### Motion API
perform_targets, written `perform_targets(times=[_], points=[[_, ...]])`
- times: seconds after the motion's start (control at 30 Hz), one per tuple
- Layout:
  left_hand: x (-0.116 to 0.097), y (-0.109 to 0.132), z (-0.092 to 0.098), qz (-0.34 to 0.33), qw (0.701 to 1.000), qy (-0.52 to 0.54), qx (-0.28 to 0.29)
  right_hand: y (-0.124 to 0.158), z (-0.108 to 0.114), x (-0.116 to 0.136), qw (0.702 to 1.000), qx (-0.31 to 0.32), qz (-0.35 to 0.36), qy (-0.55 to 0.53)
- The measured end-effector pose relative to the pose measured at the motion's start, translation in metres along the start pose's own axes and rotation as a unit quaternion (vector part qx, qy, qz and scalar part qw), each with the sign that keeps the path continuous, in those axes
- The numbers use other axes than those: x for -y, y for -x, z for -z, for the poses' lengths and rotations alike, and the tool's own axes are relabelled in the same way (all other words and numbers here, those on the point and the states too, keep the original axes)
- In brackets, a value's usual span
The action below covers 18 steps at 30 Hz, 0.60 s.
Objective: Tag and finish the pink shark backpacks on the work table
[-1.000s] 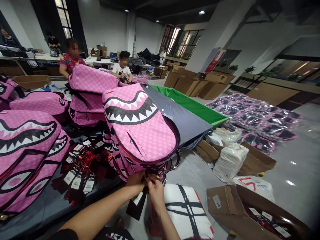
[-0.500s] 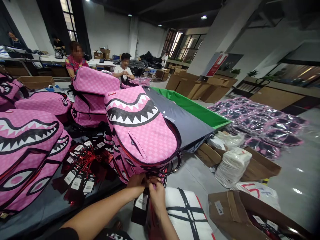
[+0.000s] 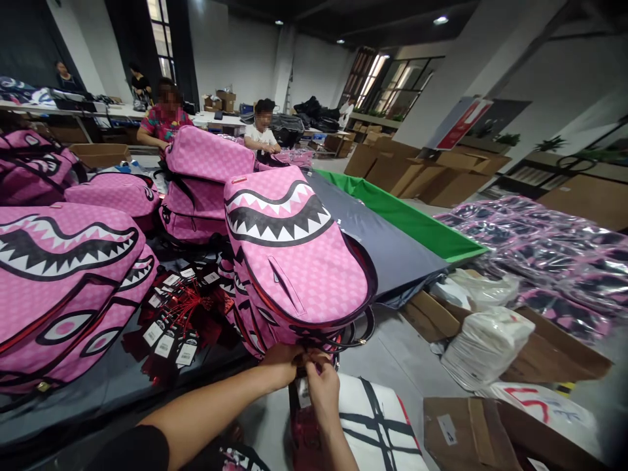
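A pink checkered backpack (image 3: 304, 275) with a shark-mouth print lies on top of a stack of similar bags in front of me. At its near lower edge, my left hand (image 3: 283, 365) and my right hand (image 3: 321, 381) are close together, fingers pinched. A black hang tag with a white label (image 3: 303, 392) dangles beneath the fingers, partly covered by my right hand. Exactly what the left fingers grip is hidden. A dark carry handle (image 3: 360, 330) sticks out just right of my hands. To the left lies a pile of hang tags (image 3: 184, 314) with red cords.
More pink backpacks (image 3: 73, 275) lie at left. A wrapped white bundle with black straps (image 3: 377, 418) sits below right, beside a cardboard box (image 3: 461, 432). Plastic-wrapped bags (image 3: 549, 242) cover the floor at right. Two people (image 3: 164, 121) work behind the bags, others farther back.
The view has swung slightly left, so things appear farther right. My hands stay at the backpack's edge; the hang tag has turned and shows less behind my right hand.
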<state>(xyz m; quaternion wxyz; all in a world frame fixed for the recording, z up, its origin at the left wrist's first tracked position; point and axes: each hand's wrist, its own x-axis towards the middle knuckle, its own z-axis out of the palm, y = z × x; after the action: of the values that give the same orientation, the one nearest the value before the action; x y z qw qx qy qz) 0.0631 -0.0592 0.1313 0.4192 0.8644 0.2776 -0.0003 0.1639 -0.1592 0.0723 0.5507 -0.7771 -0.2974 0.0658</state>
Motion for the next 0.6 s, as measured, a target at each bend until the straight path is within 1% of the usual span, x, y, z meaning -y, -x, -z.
perform_targets(times=[0.17,0.27,0.6], points=[[-0.0013,0.0019,0.0024,0.008,0.999,-0.018,-0.028,0.0014,-0.0005,-0.0012,1.000,-0.007,-0.023,-0.005],[-0.0010,0.0026,0.0021,-0.011,0.999,-0.027,-0.022,0.0022,-0.0008,-0.0018,0.999,-0.005,-0.038,-0.008],[-0.0045,0.0055,0.0018,-0.019,0.997,-0.069,-0.029,0.0046,-0.0019,-0.0083,0.998,-0.009,-0.057,-0.038]])
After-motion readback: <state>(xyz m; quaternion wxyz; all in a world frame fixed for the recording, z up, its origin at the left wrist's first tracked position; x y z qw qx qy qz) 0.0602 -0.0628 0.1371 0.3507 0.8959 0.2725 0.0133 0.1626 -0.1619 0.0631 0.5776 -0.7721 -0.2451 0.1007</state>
